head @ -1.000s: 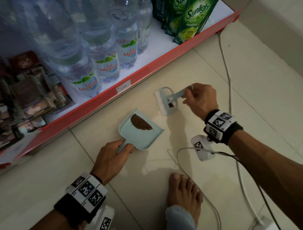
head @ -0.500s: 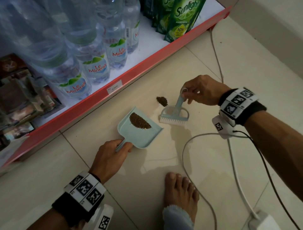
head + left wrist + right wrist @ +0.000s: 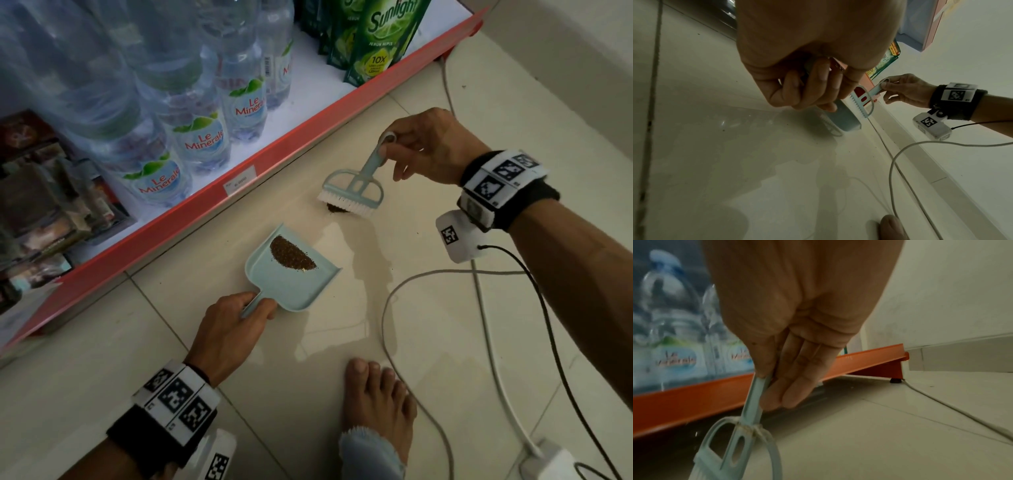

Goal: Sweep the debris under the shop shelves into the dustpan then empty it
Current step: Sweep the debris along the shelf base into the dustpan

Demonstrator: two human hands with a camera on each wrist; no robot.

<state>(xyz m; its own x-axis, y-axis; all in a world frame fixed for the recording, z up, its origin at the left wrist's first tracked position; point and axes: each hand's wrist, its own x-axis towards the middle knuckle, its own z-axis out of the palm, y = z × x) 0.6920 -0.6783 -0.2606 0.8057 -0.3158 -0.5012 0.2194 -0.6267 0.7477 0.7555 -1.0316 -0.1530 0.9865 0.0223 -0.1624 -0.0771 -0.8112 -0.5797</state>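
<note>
Dustpan (image 3: 291,274) is gripped at the handle by the left hand (image 3: 229,329); one debris heap (image 3: 291,255) is already inside. Brush (image 3: 352,192) is pinched by the right hand (image 3: 428,144); a small pile (image 3: 337,208) is left. Emptying is not yet done.

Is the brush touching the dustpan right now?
Apart. The head view shows bare floor tile between the brush, with a small clump of debris at its bristles, and the dustpan.
</note>
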